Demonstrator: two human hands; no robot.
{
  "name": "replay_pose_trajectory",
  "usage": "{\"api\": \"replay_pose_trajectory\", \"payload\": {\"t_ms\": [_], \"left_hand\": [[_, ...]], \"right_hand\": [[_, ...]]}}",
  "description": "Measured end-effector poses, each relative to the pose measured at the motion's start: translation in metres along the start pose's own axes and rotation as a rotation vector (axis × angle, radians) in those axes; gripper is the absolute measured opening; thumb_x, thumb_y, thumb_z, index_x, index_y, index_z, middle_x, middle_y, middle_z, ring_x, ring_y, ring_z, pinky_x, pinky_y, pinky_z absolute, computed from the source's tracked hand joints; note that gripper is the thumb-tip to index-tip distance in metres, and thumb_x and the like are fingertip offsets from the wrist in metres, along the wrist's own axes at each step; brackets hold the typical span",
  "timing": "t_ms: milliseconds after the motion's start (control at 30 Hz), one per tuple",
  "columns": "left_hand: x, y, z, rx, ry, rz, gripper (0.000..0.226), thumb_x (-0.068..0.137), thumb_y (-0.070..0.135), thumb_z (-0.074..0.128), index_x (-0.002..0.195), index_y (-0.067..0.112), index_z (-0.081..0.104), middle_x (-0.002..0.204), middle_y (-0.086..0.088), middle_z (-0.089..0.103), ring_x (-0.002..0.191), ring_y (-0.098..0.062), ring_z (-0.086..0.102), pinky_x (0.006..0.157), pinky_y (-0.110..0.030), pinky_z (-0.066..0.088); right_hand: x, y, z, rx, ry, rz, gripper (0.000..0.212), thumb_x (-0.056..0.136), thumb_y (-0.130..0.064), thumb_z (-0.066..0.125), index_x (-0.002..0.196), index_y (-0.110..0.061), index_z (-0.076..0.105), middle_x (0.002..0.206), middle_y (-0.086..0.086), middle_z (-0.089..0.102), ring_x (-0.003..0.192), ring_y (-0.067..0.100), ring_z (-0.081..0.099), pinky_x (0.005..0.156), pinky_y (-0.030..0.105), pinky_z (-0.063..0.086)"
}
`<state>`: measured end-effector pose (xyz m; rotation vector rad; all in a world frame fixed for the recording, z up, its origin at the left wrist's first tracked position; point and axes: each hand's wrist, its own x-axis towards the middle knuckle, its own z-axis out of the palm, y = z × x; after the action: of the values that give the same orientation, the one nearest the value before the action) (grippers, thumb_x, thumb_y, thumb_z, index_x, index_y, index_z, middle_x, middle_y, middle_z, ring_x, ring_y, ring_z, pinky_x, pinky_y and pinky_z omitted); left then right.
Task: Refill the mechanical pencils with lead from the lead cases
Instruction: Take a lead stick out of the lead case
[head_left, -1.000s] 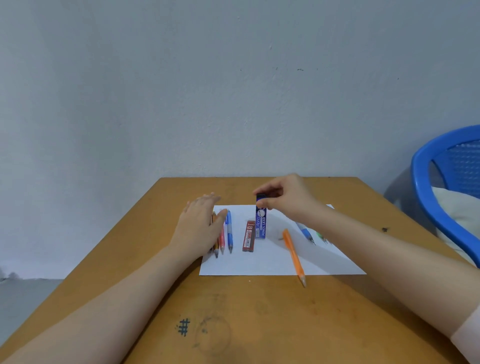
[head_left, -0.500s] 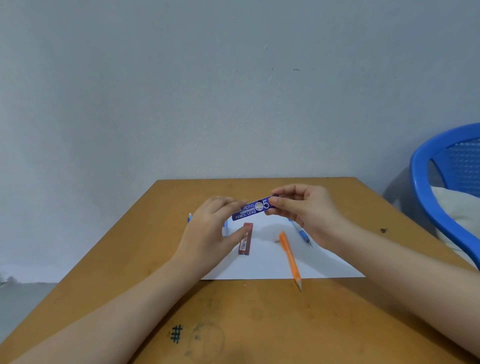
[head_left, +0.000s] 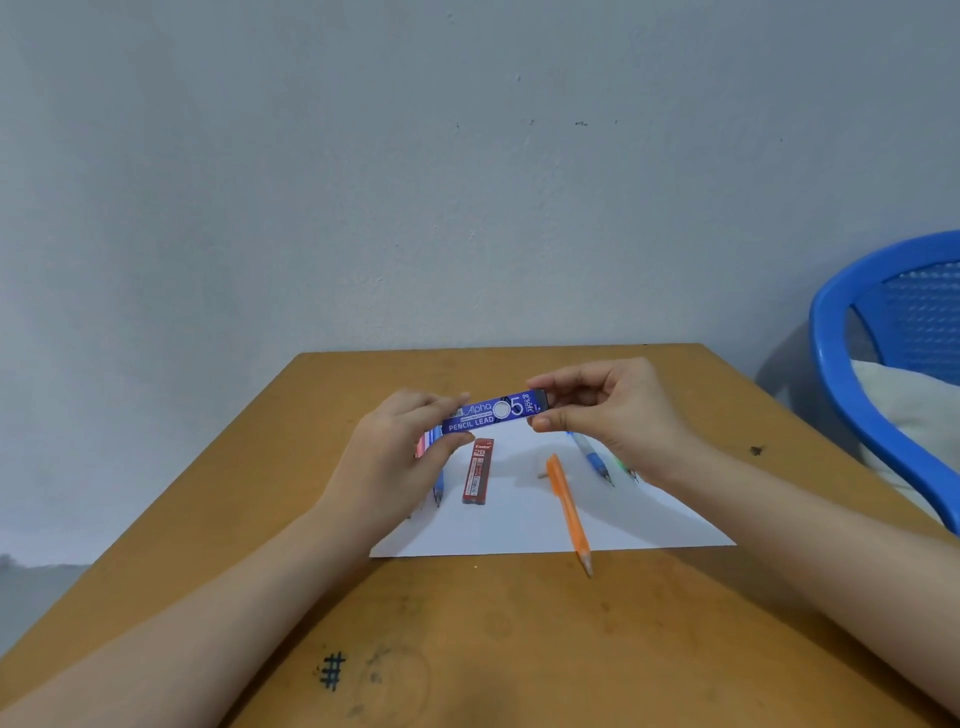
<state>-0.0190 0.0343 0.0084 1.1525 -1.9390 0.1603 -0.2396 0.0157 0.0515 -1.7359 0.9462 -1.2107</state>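
A blue lead case (head_left: 493, 412) marked "PENCIL LEAD" hangs level above the white paper (head_left: 524, 519). My left hand (head_left: 395, 457) pinches its left end and my right hand (head_left: 608, 410) pinches its dark cap end. On the paper below lie a red lead case (head_left: 478, 471), an orange mechanical pencil (head_left: 569, 512) whose tip reaches past the paper's front edge, and a blue mechanical pencil (head_left: 590, 458). A green pencil (head_left: 623, 466) shows partly behind my right wrist. More pencils, pink and blue (head_left: 429, 457), are mostly hidden under my left hand.
The wooden table (head_left: 519, 649) carries a black hash mark (head_left: 331, 670) and pencil scuffs near the front. A blue plastic chair (head_left: 872, 374) with a pale cushion stands at the right. A plain grey wall is behind the table.
My right hand lifted the blue lead case off the paper and turned it level. My left hand left the pencils and took hold of the case's left end.
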Motion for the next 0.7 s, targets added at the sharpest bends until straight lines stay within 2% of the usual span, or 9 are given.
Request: {"api": "replay_pose_trajectory", "payload": {"t_ms": [133,300,400,500,700], "left_hand": [[0.0,-0.002,-0.001,0.022,-0.02,0.008,0.045,0.082,0.035,0.059,0.121,0.015,0.065,0.1,0.0,0.065,0.095,-0.002,0.049,0.068,-0.009,0.039],[0.001,0.001,-0.005,0.003,-0.03,0.014,0.039,0.083,0.031,0.063,0.118,0.014,0.067,0.095,0.01,0.058,0.094,0.003,0.044,0.068,-0.009,0.04],[0.002,0.002,-0.006,0.002,-0.055,-0.016,0.036,0.084,0.021,0.07,0.119,0.015,0.066,0.097,0.004,0.064,0.092,-0.002,0.048,0.067,-0.008,0.039],[0.001,0.002,-0.005,0.028,-0.096,-0.028,0.038,0.084,0.017,0.07,0.122,0.014,0.064,0.101,-0.002,0.068,0.091,-0.006,0.05,0.067,-0.007,0.036],[0.003,0.001,-0.006,0.036,-0.16,-0.094,0.04,0.087,0.02,0.066,0.126,0.016,0.06,0.11,-0.001,0.066,0.093,-0.004,0.047,0.066,-0.004,0.036]], "right_hand": [[0.0,0.0,-0.001,-0.092,0.034,-0.026,0.036,0.065,0.008,0.078,0.084,-0.022,0.073,0.079,0.0,0.072,0.076,0.009,0.069,0.075,0.019,0.055],[0.0,0.002,0.0,-0.144,0.038,-0.036,0.037,0.066,0.012,0.076,0.079,-0.022,0.072,0.077,-0.007,0.07,0.076,0.004,0.069,0.075,0.017,0.055],[0.0,0.004,0.001,-0.181,0.028,-0.079,0.039,0.069,0.014,0.073,0.079,-0.024,0.07,0.076,-0.01,0.069,0.076,0.002,0.068,0.076,0.017,0.055],[0.0,0.01,0.002,-0.228,0.012,-0.117,0.041,0.071,0.015,0.07,0.081,-0.024,0.071,0.075,-0.012,0.068,0.076,0.003,0.067,0.076,0.018,0.055],[0.002,0.019,-0.001,-0.358,-0.035,-0.188,0.029,0.078,0.014,0.063,0.099,-0.004,0.072,0.075,-0.007,0.067,0.074,0.007,0.065,0.071,0.01,0.05]]}}
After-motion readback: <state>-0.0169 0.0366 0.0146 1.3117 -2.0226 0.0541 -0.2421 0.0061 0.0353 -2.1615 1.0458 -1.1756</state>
